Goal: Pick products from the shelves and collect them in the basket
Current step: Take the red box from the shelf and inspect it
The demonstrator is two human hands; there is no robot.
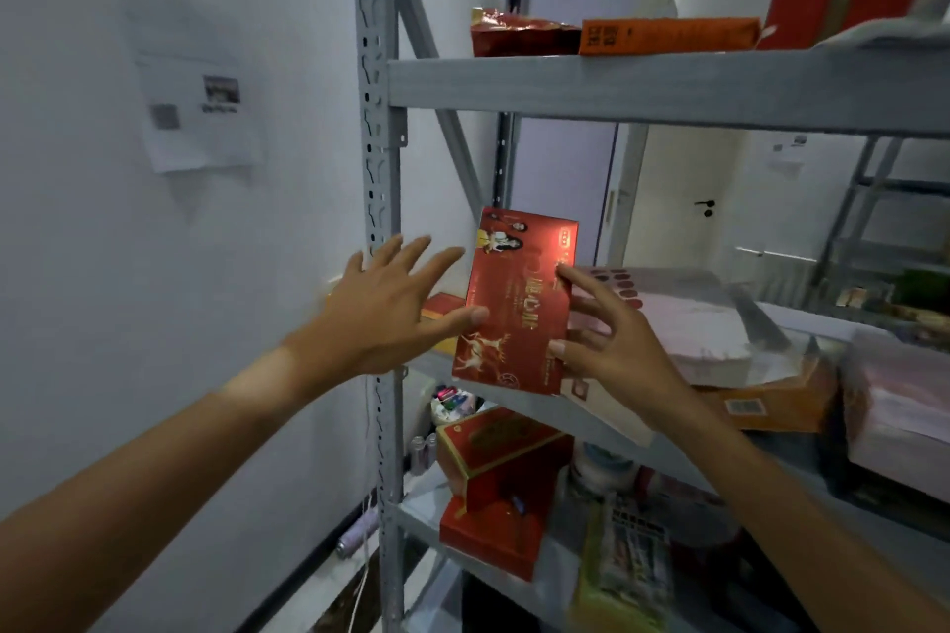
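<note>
A flat red box [519,303] with gold deer and printed figures stands upright in front of the middle shelf of a grey metal rack [381,118]. My right hand [617,344] holds its right edge, index finger on the front, thumb at the lower corner and the other fingers behind it. My left hand [380,314] is spread wide with straight fingers, and only its thumb tip touches the box's left edge. No basket is in view.
The top shelf [668,87] carries a red bag [519,33] and a long orange box [668,33]. On the middle shelf lie a white-pink pack [694,324] and an orange carton [771,406]. Red boxes [493,478] and a green pack [622,565] sit lower down. A white wall stands to the left.
</note>
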